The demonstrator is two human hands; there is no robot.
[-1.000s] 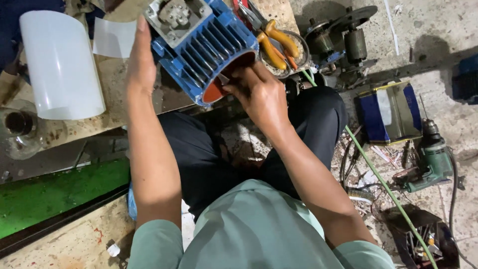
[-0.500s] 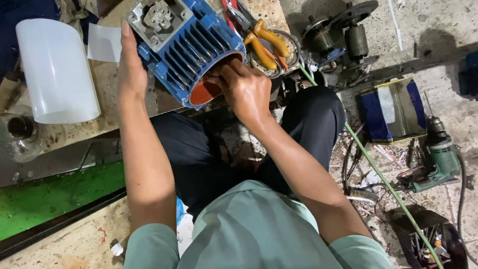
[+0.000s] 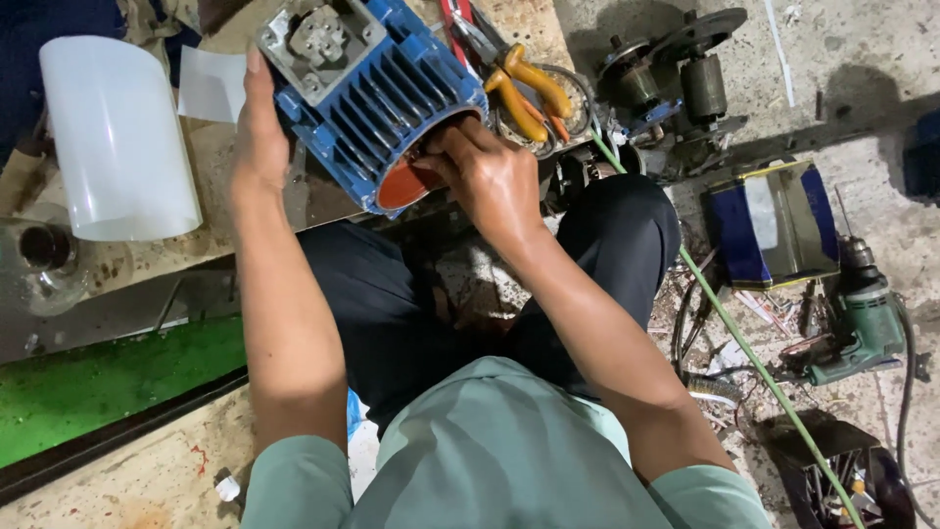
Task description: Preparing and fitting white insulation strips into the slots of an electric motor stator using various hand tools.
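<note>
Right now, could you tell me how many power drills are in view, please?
1: a green power drill lies on the floor at the right, beside the blue tin. Others may be hidden among the clutter.

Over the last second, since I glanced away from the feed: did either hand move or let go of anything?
Hardly anything changed. The left hand stays flat against the side of the blue finned motor housing, and the right hand keeps its fingers at the housing's open end. Neither let go. The apparent drift of the housing is mostly the camera shifting. The orange-handled pliers and white curved sheet lie as before.
</note>
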